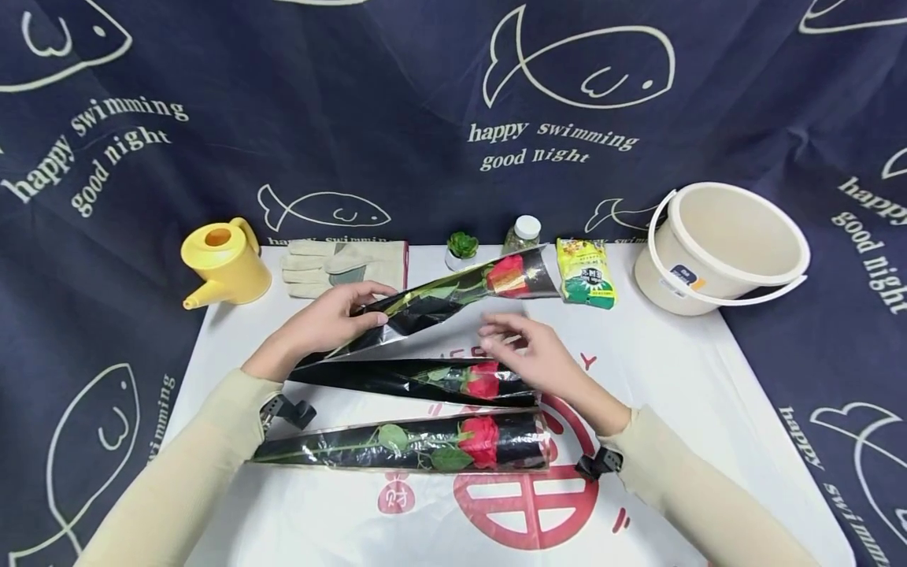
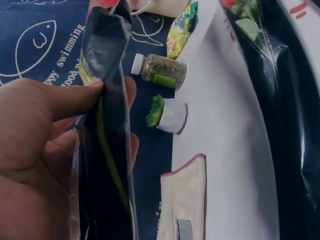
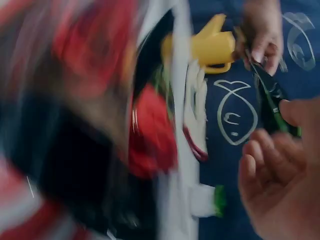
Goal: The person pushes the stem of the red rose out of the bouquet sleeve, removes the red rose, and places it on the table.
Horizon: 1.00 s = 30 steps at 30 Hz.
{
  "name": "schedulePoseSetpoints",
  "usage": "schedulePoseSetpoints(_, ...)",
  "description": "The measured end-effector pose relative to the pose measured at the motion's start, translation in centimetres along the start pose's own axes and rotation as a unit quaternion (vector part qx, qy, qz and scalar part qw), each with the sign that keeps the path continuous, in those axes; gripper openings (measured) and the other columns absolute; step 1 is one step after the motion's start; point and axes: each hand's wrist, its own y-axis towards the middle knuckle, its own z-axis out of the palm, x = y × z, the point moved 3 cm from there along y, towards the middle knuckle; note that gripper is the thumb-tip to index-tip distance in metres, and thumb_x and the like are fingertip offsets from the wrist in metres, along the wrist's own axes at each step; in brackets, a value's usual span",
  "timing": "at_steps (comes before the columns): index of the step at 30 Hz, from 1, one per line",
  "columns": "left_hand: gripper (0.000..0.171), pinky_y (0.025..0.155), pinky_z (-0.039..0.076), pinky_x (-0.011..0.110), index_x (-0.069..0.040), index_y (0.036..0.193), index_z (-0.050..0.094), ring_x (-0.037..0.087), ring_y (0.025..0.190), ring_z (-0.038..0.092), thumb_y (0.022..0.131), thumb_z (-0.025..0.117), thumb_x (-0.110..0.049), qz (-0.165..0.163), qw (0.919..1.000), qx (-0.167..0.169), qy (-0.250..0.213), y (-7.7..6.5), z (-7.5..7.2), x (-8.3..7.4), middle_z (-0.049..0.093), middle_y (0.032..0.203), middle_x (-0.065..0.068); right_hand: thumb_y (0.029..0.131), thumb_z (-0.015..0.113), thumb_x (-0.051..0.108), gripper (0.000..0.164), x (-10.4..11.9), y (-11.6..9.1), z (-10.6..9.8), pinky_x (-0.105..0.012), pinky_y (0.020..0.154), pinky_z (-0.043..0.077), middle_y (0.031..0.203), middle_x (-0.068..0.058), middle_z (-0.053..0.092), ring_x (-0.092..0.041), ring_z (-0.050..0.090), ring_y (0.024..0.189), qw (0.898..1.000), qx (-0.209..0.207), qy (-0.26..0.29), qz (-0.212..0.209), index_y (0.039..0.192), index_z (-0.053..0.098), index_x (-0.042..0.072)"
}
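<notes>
My left hand (image 1: 333, 315) grips a wrapped rose (image 1: 506, 276) by its stem end, thumb on the near side of the black-and-clear sleeve. In the left wrist view the thumb presses the sleeve (image 2: 112, 145), with fingertips showing behind it. The red bloom points right, lifted above the table. My right hand (image 1: 527, 346) hovers below that bloom, its fingers loosely bent and holding nothing. Beneath it lies a second wrapped rose (image 1: 484, 380), and nearer the front a third wrapped rose (image 1: 480, 441). Both lie flat, blooms to the right. The right wrist view is partly blurred.
Along the back stand a yellow watering can (image 1: 230, 264), pale work gloves (image 1: 305, 268), a small potted plant (image 1: 462, 248), a white-capped jar (image 1: 524, 232) and a yellow-green packet (image 1: 586, 272). A cream bucket (image 1: 680, 276) with a handle stands at the back right.
</notes>
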Motion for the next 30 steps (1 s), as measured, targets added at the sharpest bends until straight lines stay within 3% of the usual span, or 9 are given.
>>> schedulePoseSetpoints(2,0.036,0.09,0.041,0.042,-0.022,0.125,0.057,0.021,0.11,0.053,0.091,0.064,-0.02,0.01,0.9999,0.0,-0.006,0.1,0.0,-0.2,0.055,0.125,0.003,0.093,0.06,0.023,0.046,-1.0,0.3,0.3,-0.034,0.08,0.049,0.118,-0.011,0.061,-0.024,0.059,0.102,0.982,-0.016,0.134,0.132,0.134,0.048,0.005)
schedulePoseSetpoints(5,0.036,0.082,0.043,0.038,-0.024,0.125,0.057,0.017,0.099,0.056,0.09,0.065,-0.02,0.019,0.9998,-0.004,-0.005,0.3,0.0,-0.4,0.058,0.118,0.0,0.092,0.06,0.031,0.051,-1.5,0.8,0.3,-0.034,0.079,0.049,0.117,-0.015,0.061,-0.029,0.058,0.102,0.926,-0.083,0.281,0.237,0.132,0.048,0.002)
schedulePoseSetpoints(9,0.036,0.076,0.044,0.036,-0.024,0.124,0.058,0.016,0.088,0.057,0.089,0.066,-0.019,0.02,0.9998,-0.003,-0.006,0.3,-0.1,-0.2,0.061,0.105,0.0,0.087,0.065,0.039,0.051,-1.6,1.4,0.3,-0.027,0.067,0.046,0.101,-0.01,0.066,-0.019,0.06,0.083,0.862,-0.158,0.387,0.288,0.12,0.056,0.002)
schedulePoseSetpoints(11,0.036,0.077,0.044,0.037,-0.022,0.123,0.058,0.017,0.087,0.057,0.089,0.066,-0.019,0.02,0.9998,-0.001,-0.005,0.3,-0.1,0.0,0.062,0.104,0.0,0.085,0.066,0.041,0.048,-1.6,1.6,0.3,-0.025,0.061,0.043,0.092,-0.004,0.067,-0.014,0.058,0.076,0.84,-0.179,0.415,0.301,0.115,0.059,0.004)
schedulePoseSetpoints(13,0.036,0.079,0.044,0.037,-0.02,0.123,0.058,0.017,0.089,0.057,0.089,0.067,-0.019,0.024,0.9997,0.001,-0.001,0.2,-0.2,0.1,0.062,0.106,0.001,0.086,0.065,0.041,0.043,-1.7,1.6,0.2,-0.025,0.059,0.041,0.087,-0.001,0.065,-0.013,0.055,0.073,0.826,-0.195,0.431,0.306,0.11,0.06,0.006)
schedulePoseSetpoints(16,0.036,0.081,0.043,0.038,-0.019,0.123,0.059,0.017,0.092,0.057,0.088,0.067,-0.019,0.029,0.9996,0.004,0.005,0.1,-0.3,0.1,0.061,0.11,0.001,0.087,0.065,0.036,0.032,-1.9,1.5,0.1,-0.024,0.055,0.04,0.082,0.0,0.062,-0.012,0.054,0.069,0.815,-0.214,0.439,0.312,0.102,0.06,0.008)
schedulePoseSetpoints(20,0.036,0.078,0.044,0.038,-0.019,0.123,0.059,0.016,0.087,0.058,0.088,0.067,-0.02,0.033,0.9994,0.01,0.007,0.0,-0.4,0.1,0.063,0.104,-0.001,0.091,0.062,0.027,0.018,-2.1,1.4,0.0,-0.024,0.055,0.04,0.077,0.0,0.058,-0.011,0.052,0.064,0.813,-0.228,0.435,0.313,0.094,0.058,0.01)
schedulePoseSetpoints(26,0.035,0.063,0.044,0.036,-0.024,0.124,0.057,0.018,0.07,0.054,0.09,0.065,-0.02,0.024,0.9997,0.004,-0.009,0.2,-0.8,0.2,0.063,0.084,0.0,0.091,0.054,0.013,0.008,-2.0,1.2,-0.2,-0.022,0.054,0.04,0.069,-0.001,0.053,-0.01,0.048,0.058,0.824,-0.265,0.399,0.302,0.092,0.056,0.005)
schedulePoseSetpoints(30,0.036,0.057,0.041,0.034,-0.023,0.124,0.057,0.019,0.063,0.048,0.089,0.066,-0.02,0.006,0.9997,-0.002,-0.024,0.3,-1.0,0.5,0.058,0.072,0.004,0.091,0.057,0.019,0.014,-2.2,1.1,0.2,-0.025,0.061,0.043,0.077,-0.003,0.058,-0.013,0.054,0.066,0.834,-0.238,0.396,0.301,0.095,0.054,0.006)
